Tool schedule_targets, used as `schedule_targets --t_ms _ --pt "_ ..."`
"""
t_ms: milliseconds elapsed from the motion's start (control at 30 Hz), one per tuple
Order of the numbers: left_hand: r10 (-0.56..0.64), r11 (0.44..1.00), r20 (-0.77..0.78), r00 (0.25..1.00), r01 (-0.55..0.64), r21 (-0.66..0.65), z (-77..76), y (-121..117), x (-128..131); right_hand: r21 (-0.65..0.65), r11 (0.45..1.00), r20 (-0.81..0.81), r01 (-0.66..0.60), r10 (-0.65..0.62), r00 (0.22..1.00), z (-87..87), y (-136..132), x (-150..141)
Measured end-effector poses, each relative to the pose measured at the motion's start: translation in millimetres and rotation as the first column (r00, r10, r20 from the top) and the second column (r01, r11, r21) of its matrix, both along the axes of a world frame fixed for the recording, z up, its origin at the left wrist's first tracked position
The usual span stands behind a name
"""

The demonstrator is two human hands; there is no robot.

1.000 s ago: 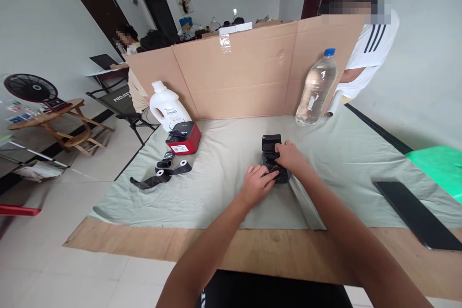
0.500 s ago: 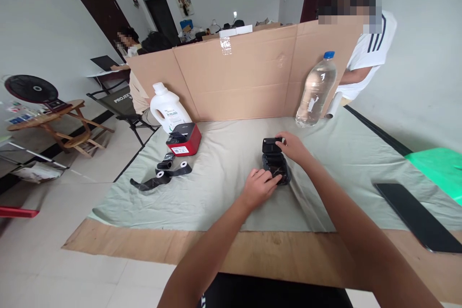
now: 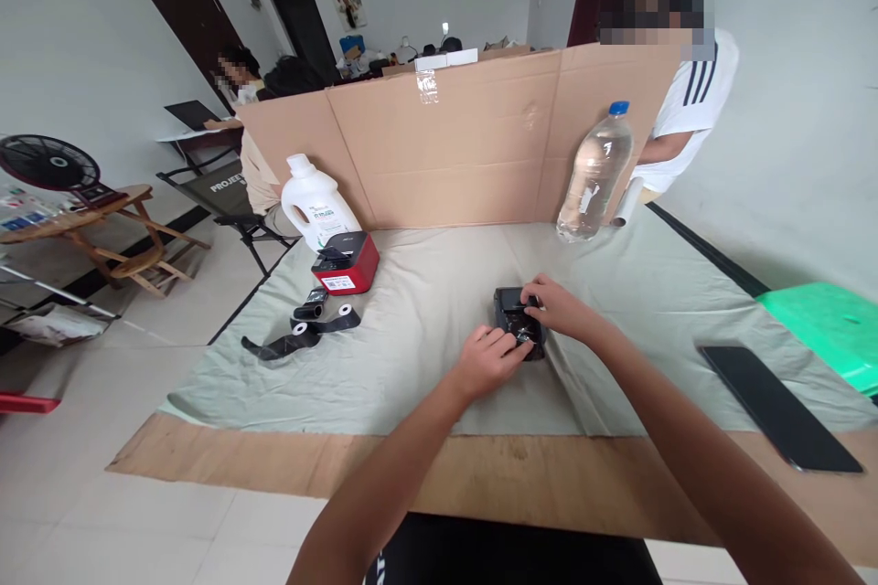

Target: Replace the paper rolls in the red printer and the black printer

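Note:
A small black printer (image 3: 513, 315) sits on the pale green cloth (image 3: 425, 329) in the middle of the table. My right hand (image 3: 557, 308) lies over its top and right side with the fingers curled on the lid, which is down. At the near left corner of the device my left hand (image 3: 488, 360) grips it, fingers bent. Both hands touch the device.
A red and black label printer (image 3: 345, 263) and a white jug (image 3: 314, 202) stand at the back left, with black ribbon rolls (image 3: 310, 330) in front. A water bottle (image 3: 593, 172) leans by the cardboard screen (image 3: 466, 137). A black tablet (image 3: 775, 407) lies right. A person in white stands behind.
The lid of the black device stood raised at the back; my right hand has brought it down flat. My left hand stayed at the near left corner.

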State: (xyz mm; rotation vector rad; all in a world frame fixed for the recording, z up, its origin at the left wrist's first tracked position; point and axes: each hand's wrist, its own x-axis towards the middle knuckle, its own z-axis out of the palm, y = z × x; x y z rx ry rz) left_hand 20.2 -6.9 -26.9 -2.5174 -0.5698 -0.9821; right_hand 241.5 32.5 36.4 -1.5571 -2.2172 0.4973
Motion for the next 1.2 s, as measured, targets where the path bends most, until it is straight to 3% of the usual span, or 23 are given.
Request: schedule_targets --t_ms 133,267,367,633,800,900,1100,1200 --pt "-0.005 0.999 -0.075 0.997 0.001 -0.049 -1.0 0 1 -0.047 0.995 0.094 0.083 -0.078 0.993 9.9 11 -7" --pt "-0.031 0.999 -0.028 0.999 0.031 0.009 -0.9 1 3 -0.202 0.957 0.209 0.21 -0.167 0.964 17.1 22 -19" --pt "-0.038 0.999 -0.002 0.999 0.039 0.03 -1.2 1 2 -0.293 0.927 0.251 0.235 -0.162 0.954 17.5 29 -24" --pt "-0.051 0.998 -0.056 0.997 0.049 -0.034 -2.3 0 0 -0.375 0.873 0.307 0.31 -0.199 0.931 15.2 37 -32" --pt "-0.054 0.997 -0.084 0.995 0.049 -0.064 -1.3 1 0 -0.351 0.879 0.258 0.323 -0.241 0.936 24.2 19 -32" --pt "-0.064 0.994 -0.105 0.992 0.054 -0.093 -2.8 3 0 -0.3 0.89 0.24 0.342 -0.277 0.93 20.9 3 -39" --pt "-0.126 0.977 -0.133 0.983 0.1 -0.188 -2.5 2 -1 -0.193 0.84 0.269 0.508 -0.452 0.85 6.6 -17 -73" --pt "-0.141 0.965 -0.14 0.98 0.104 -0.24 -0.2 0 -4 -0.159 0.835 0.217 0.526 -0.491 0.844 10.3 -15 -68"
